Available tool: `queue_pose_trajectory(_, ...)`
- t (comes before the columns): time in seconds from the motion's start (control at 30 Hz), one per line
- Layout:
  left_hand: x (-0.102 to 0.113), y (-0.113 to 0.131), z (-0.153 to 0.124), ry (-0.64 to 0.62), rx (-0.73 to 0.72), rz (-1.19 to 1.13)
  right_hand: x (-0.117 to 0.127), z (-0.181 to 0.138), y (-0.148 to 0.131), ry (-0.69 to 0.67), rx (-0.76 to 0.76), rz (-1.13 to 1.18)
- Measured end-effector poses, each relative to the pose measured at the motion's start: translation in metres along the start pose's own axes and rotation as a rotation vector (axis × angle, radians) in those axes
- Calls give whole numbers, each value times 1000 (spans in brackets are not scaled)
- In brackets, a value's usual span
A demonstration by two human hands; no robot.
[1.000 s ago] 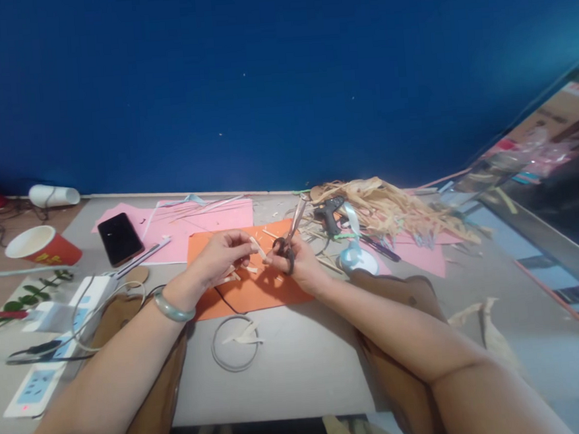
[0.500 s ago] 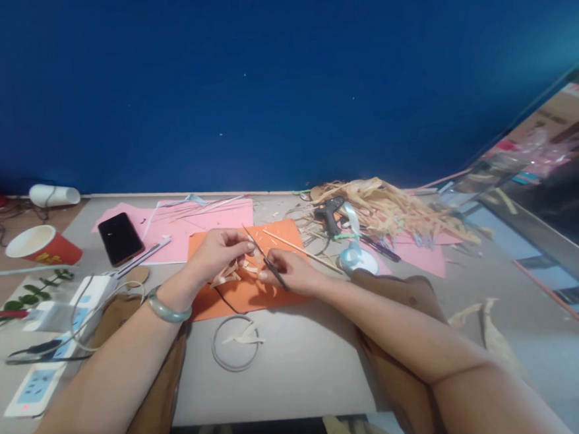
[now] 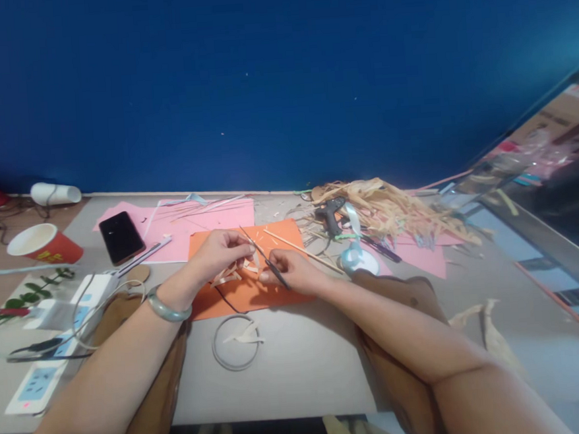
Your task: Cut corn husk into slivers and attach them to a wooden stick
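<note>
My left hand [image 3: 221,251] is closed in a pinch above the orange sheet [image 3: 288,296]. A small pale strip [image 3: 257,260] appears at its fingertips. My right hand [image 3: 293,271] is wrapped round a slim, dark pointed tool [image 3: 276,273], whose exact kind I cannot make out. The tool slants up and left, its thin tip beside my left fingertips. Under my hands, several pale curled scraps [image 3: 228,275] lie on the orange sheet. A thin wooden stick [image 3: 304,250] lies across the sheet's right side. Nearer to me is a grey ring [image 3: 216,354] with a pale scrap partly inside it.
At the left are a phone [image 3: 121,237], a red paper cup [image 3: 48,247], and a power strip [image 3: 36,387] with tangled cables. A black glue gun [image 3: 330,215], a ribbon roll [image 3: 359,262] and a heap of dried strips [image 3: 392,203] lie at the right.
The dark tool's tip has shifted slightly up and left beside my left fingertips. Both hands stay in nearly the same place.
</note>
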State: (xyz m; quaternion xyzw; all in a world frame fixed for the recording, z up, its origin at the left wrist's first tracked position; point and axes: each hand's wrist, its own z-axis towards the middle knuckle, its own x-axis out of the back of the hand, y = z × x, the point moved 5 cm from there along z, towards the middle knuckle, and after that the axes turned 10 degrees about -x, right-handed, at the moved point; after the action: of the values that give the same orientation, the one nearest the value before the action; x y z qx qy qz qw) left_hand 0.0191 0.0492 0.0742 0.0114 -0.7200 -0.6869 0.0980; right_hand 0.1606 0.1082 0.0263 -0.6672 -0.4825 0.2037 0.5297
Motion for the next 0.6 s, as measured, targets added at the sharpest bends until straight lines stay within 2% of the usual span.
queue_pose_trajectory(0.43,0,-3,0,3,27,8,0,4,4,17,20,79)
queue_pose_trajectory(0.6,3,-4,2,11,-6,-38,1,2,1,53,10,84)
